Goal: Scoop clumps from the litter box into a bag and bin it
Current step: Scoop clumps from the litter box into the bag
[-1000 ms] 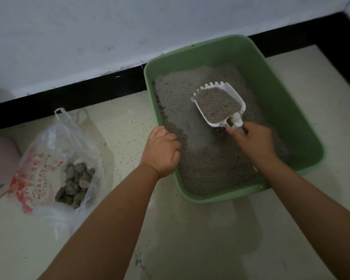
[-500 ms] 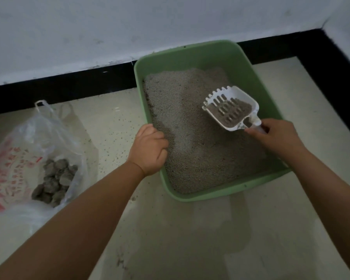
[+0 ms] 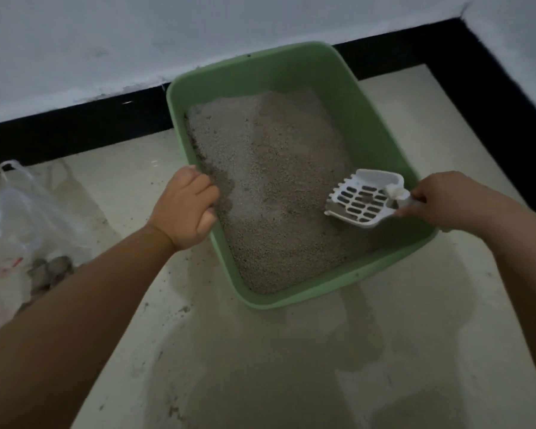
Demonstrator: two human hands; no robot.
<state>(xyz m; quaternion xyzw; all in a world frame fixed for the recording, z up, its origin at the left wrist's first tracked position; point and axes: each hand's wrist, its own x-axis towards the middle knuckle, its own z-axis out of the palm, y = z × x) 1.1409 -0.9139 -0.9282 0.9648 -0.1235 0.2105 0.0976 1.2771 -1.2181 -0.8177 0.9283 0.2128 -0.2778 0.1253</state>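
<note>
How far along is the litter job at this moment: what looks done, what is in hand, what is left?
Done: several grey clumps already lie in the plastic bag on the floor. In hand: the right hand holds the white scoop over the litter, almost sifted empty, while the left hand grips the green litter box rim. Left: any remaining clumps, then binning the bag; no bin is in view.
</note>
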